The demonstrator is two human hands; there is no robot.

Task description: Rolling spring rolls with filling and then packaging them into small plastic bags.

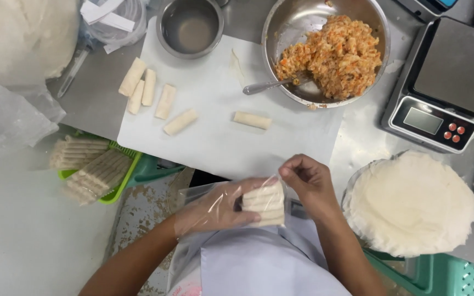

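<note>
My left hand (218, 209) is inside a clear plastic bag (193, 219) and grips a small stack of pale rolled spring rolls (264, 204). My right hand (309, 181) pinches the bag's edge just above the stack, close to my body. On the white cutting mat (220, 131) lie several loose rolls (149, 90) at the left and one single roll (252, 120) near the middle. A steel bowl (289, 24) holds orange shredded filling (333, 55) and a spoon (270, 85).
A small empty steel bowl (190, 27) stands at the mat's far edge. A digital scale (445, 82) sits at the right, a round stack of white wrappers (410, 203) below it. A green basket (117, 183) of packed rolls stands at the left.
</note>
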